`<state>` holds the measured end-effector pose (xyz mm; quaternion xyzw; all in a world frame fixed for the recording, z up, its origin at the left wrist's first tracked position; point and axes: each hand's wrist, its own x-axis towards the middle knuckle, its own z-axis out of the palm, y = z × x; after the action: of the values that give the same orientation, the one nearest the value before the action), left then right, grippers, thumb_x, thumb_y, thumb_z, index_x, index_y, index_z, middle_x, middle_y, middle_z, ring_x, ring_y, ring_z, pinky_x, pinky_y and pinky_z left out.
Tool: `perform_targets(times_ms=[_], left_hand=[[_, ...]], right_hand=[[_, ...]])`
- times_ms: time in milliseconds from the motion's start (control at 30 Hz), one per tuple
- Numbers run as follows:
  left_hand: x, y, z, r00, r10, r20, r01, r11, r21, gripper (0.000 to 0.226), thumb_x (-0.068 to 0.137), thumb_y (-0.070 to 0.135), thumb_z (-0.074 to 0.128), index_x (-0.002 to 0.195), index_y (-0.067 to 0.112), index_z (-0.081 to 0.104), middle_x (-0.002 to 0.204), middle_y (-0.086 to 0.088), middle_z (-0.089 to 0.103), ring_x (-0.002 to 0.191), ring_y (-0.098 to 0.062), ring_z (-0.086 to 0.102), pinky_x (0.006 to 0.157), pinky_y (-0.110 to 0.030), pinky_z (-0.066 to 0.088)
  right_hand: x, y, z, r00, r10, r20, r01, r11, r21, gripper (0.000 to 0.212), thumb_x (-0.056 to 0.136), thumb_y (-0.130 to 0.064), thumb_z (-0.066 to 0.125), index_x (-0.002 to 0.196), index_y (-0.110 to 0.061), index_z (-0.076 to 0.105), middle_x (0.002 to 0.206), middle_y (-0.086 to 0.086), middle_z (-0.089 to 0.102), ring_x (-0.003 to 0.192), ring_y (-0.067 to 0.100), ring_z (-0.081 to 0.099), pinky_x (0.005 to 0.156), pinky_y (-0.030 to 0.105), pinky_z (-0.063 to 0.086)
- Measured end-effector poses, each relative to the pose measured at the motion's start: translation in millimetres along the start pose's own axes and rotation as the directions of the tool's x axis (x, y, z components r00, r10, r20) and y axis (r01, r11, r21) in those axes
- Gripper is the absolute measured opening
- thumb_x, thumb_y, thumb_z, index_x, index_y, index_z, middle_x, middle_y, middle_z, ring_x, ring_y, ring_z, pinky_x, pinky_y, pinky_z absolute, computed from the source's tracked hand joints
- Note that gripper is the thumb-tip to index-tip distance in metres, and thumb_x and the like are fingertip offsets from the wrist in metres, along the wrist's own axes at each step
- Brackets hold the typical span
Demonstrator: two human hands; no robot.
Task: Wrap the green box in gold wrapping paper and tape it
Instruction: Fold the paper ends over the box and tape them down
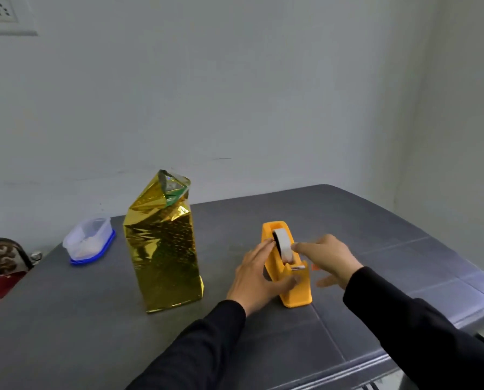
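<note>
Across the lower 2 thirds of the frame: a dark grey table top [347,226] with faint moulded lines, set against a pale wall.

Left of centre, standing upright on the table: the tall green box in crinkled, shiny gold wrapping paper [162,249]. Long axis vertical; base down, top pointing up toward the wall. Sides fully covered in gold, creased and reflective. Top end unfinished, with paper bunched into a loose peak leaning toward the upper right, and a patch of green showing through the gap there.

Right of the box, well apart from it: an orange plastic tape dispenser [288,277] holding 1 roll of pale tape [283,243], cutter end toward the bottom of the frame.

Both in black sleeves, 2 hands at the dispenser. Left hand [257,274] curled round the dispenser's left side, fingers up along the body beside the roll, thumb wrapped across the lower front. Right hand [328,257] on the other side, forefinger stretched out with its tip touching the roll, remaining fingers loosely spread and blurred, grasping nothing.

Left of the box, near the table's far edge: a clear plastic tub with a blue lid [90,242], lying lid-down. At the far left edge: a dark patterned bag [4,257], partly cut off. Upper left corner: a white wall socket [1,12]. Nothing between box and dispenser.
</note>
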<state>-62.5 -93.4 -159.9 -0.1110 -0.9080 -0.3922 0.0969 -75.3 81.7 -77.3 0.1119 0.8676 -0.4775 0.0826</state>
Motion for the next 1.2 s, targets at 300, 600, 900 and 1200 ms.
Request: perform_targets(times_ms=[300, 600, 900, 1200], left_hand=[[-3.8, -9.8, 19.3, 0.999, 0.045, 0.006, -0.045, 0.997, -0.067, 0.101, 0.077, 0.085, 0.059, 0.157, 0.052, 0.008, 0.162, 0.039, 0.003, 0.151, 0.002, 0.017, 0.122, -0.052, 0.029], [-3.2, -10.7, 21.8, 0.999, 0.047, -0.008, -0.047, 0.997, -0.056, 0.1, 0.076, 0.086, 0.058, 0.156, 0.053, 0.007, 0.162, 0.038, 0.005, 0.151, 0.0, 0.021, 0.121, -0.052, 0.031], [3.0, -22.7, 18.6, 0.998, 0.043, 0.056, -0.035, 0.991, -0.131, 0.112, 0.07, 0.083, 0.066, 0.161, 0.043, 0.014, 0.162, 0.037, 0.006, 0.152, 0.001, 0.016, 0.125, -0.042, 0.027], [1.5, -21.4, 14.9, 0.995, 0.038, 0.088, -0.012, 0.959, -0.285, 0.09, 0.079, 0.059, 0.048, 0.161, 0.033, 0.021, 0.161, 0.033, 0.011, 0.141, 0.022, 0.012, 0.107, -0.001, 0.014]], right_hand=[[-4.1, 3.0, -2.6, 0.955, 0.144, 0.26, -0.215, 0.939, 0.269, 0.056, 0.079, -0.017, 0.088, 0.125, -0.006, 0.057, 0.136, 0.01, 0.051, 0.107, 0.036, 0.056, 0.08, 0.061, 0.06], [-12.5, 24.6, 8.7, 0.981, 0.049, 0.187, -0.156, 0.778, 0.609, 0.06, 0.081, -0.013, 0.086, 0.132, -0.002, 0.057, 0.137, 0.009, 0.057, 0.134, 0.042, 0.048, 0.097, 0.074, 0.046], [-24.7, 50.4, 20.8, 0.993, -0.033, 0.115, -0.03, 0.86, 0.509, 0.021, 0.09, -0.021, 0.078, 0.087, 0.0, 0.075, 0.121, -0.004, 0.069, 0.11, 0.021, 0.058, 0.089, 0.045, 0.052], [-19.3, 51.9, 15.1, 0.968, -0.249, 0.006, 0.246, 0.951, -0.189, 0.02, 0.09, -0.026, 0.075, 0.104, -0.012, 0.077, 0.105, 0.0, 0.076, 0.082, 0.01, 0.064, 0.068, 0.023, 0.051]])
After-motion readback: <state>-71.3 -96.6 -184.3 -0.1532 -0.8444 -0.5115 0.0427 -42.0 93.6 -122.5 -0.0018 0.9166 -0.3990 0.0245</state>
